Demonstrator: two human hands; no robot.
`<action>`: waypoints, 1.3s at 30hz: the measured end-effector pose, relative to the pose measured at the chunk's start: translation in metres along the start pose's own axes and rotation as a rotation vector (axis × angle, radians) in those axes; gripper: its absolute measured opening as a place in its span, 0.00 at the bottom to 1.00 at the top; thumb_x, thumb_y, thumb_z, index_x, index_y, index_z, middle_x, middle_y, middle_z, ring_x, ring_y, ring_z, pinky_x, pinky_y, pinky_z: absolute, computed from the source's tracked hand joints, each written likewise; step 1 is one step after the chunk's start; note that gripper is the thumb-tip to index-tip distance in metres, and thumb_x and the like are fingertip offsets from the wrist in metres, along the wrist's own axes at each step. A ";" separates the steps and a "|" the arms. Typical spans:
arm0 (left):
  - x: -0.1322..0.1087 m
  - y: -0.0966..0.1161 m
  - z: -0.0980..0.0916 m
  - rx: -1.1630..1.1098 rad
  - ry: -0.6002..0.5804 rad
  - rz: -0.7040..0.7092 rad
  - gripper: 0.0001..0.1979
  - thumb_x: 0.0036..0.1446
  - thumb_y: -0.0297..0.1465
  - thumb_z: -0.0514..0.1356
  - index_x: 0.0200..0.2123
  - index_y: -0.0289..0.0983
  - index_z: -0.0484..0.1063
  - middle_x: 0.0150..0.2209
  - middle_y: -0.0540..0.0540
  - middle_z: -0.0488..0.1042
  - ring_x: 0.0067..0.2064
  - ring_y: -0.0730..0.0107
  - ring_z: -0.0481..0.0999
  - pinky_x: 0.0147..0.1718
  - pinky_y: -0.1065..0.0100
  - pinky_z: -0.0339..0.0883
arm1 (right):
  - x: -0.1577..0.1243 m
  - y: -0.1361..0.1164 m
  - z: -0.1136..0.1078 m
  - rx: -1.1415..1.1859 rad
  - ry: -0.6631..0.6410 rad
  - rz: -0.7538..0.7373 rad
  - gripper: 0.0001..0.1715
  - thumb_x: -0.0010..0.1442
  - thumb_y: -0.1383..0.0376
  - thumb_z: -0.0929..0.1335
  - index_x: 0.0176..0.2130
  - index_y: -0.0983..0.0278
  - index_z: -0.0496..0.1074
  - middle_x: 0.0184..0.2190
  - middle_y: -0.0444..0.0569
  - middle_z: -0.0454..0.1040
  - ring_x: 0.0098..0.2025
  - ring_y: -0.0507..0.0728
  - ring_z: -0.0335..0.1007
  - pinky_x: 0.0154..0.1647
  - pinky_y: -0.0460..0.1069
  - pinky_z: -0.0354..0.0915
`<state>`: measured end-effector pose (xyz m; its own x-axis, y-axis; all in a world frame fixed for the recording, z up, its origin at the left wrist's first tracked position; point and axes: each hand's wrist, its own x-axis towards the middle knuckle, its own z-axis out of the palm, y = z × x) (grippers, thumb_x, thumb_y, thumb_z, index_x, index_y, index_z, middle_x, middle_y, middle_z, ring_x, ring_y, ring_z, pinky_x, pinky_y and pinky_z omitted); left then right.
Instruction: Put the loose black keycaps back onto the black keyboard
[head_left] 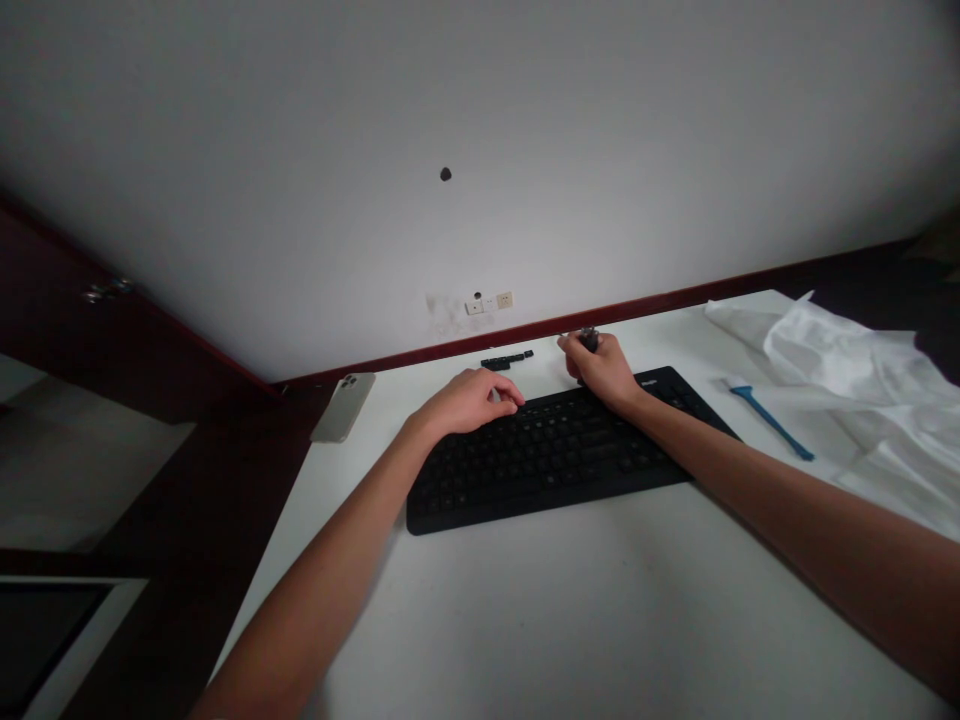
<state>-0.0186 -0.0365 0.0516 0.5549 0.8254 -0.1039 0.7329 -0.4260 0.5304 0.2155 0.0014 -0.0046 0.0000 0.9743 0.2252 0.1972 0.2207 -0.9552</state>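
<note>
A black keyboard (555, 475) lies slightly askew on the white table. My left hand (472, 400) is over its upper left edge, thumb and fingertips drawn together in a pinch; whatever is between them, if anything, is too small to make out. Beyond the keyboard's far edge, my right hand (600, 370) is closed around a small dark tool (590, 339), whose end pokes out above the fist; the rest is hidden by the fingers. Several loose black keycaps (506, 360) sit in a row on the table between the two hands, behind the keyboard.
A phone (343, 407) lies face down at the table's left edge. To the right are a blue brush-like tool (772, 422) and crumpled white cloth (840, 360). The wall (525, 150) with sockets (489, 303) rises behind the table; a dark red door (97, 320) stands left.
</note>
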 end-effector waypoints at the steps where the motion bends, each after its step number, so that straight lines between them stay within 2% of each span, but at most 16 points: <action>1: -0.002 0.004 -0.002 0.021 0.016 0.007 0.11 0.62 0.32 0.63 0.44 0.43 0.84 0.40 0.48 0.84 0.39 0.66 0.78 0.41 0.66 0.68 | 0.000 0.000 0.000 0.001 -0.003 0.000 0.25 0.62 0.56 0.67 0.19 0.60 0.58 0.15 0.43 0.62 0.21 0.52 0.55 0.22 0.49 0.55; 8: -0.008 0.027 -0.003 0.197 0.058 0.162 0.07 0.64 0.30 0.63 0.42 0.42 0.83 0.43 0.47 0.83 0.46 0.63 0.79 0.51 0.62 0.67 | 0.000 0.002 0.000 0.002 0.001 0.003 0.25 0.62 0.56 0.67 0.19 0.60 0.58 0.15 0.43 0.62 0.20 0.51 0.55 0.22 0.49 0.55; 14: -0.007 0.027 0.006 0.230 -0.071 0.241 0.10 0.62 0.26 0.65 0.46 0.42 0.81 0.47 0.46 0.81 0.51 0.61 0.78 0.55 0.61 0.66 | 0.001 0.003 0.000 0.005 0.005 -0.006 0.25 0.62 0.55 0.68 0.19 0.60 0.58 0.15 0.43 0.61 0.21 0.51 0.56 0.23 0.49 0.55; 16: -0.006 0.026 0.008 0.230 -0.076 0.240 0.10 0.62 0.26 0.65 0.46 0.42 0.81 0.47 0.46 0.82 0.51 0.60 0.78 0.56 0.60 0.66 | 0.001 0.002 0.001 0.011 0.007 0.001 0.25 0.62 0.55 0.68 0.19 0.60 0.58 0.15 0.43 0.62 0.21 0.51 0.56 0.22 0.49 0.55; 21: -0.005 0.026 0.009 0.259 -0.054 0.208 0.06 0.62 0.27 0.64 0.39 0.41 0.83 0.40 0.45 0.83 0.45 0.60 0.79 0.50 0.60 0.68 | 0.000 -0.001 0.001 0.018 0.008 0.006 0.25 0.61 0.56 0.68 0.19 0.59 0.58 0.15 0.43 0.62 0.20 0.51 0.55 0.22 0.49 0.55; 27: -0.009 0.035 0.005 0.323 -0.090 0.171 0.04 0.60 0.27 0.65 0.32 0.39 0.79 0.33 0.46 0.80 0.39 0.61 0.78 0.42 0.62 0.67 | 0.000 0.000 0.001 0.018 -0.001 0.002 0.25 0.61 0.55 0.68 0.19 0.59 0.58 0.15 0.43 0.61 0.20 0.52 0.56 0.23 0.49 0.55; 30: -0.010 0.035 0.005 0.339 -0.084 0.187 0.04 0.59 0.26 0.64 0.36 0.40 0.79 0.35 0.46 0.80 0.40 0.61 0.77 0.40 0.63 0.67 | 0.000 0.001 0.001 0.024 -0.001 0.003 0.25 0.61 0.55 0.68 0.19 0.59 0.58 0.15 0.43 0.61 0.20 0.52 0.56 0.23 0.49 0.55; 33: -0.009 0.031 0.008 0.313 -0.024 0.214 0.09 0.60 0.27 0.63 0.43 0.40 0.81 0.38 0.46 0.80 0.41 0.62 0.77 0.43 0.63 0.67 | 0.000 0.002 0.001 0.021 0.001 -0.008 0.25 0.62 0.56 0.68 0.19 0.59 0.58 0.15 0.43 0.61 0.21 0.52 0.56 0.23 0.49 0.55; 36: -0.007 0.025 0.011 0.270 0.017 0.207 0.10 0.61 0.28 0.63 0.44 0.41 0.82 0.39 0.46 0.81 0.41 0.63 0.78 0.44 0.63 0.67 | 0.001 0.003 0.001 0.020 -0.005 -0.011 0.25 0.62 0.56 0.68 0.19 0.59 0.57 0.15 0.43 0.61 0.20 0.51 0.55 0.23 0.49 0.55; 39: -0.006 0.020 0.011 0.215 -0.003 0.160 0.09 0.61 0.29 0.64 0.44 0.41 0.83 0.39 0.48 0.83 0.40 0.64 0.80 0.43 0.65 0.68 | 0.002 0.004 0.001 0.025 -0.006 -0.013 0.25 0.62 0.56 0.68 0.19 0.60 0.58 0.15 0.42 0.60 0.20 0.51 0.55 0.23 0.49 0.54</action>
<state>-0.0030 -0.0539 0.0530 0.6717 0.7400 -0.0356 0.7021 -0.6205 0.3494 0.2151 0.0041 -0.0088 -0.0080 0.9716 0.2364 0.1728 0.2342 -0.9567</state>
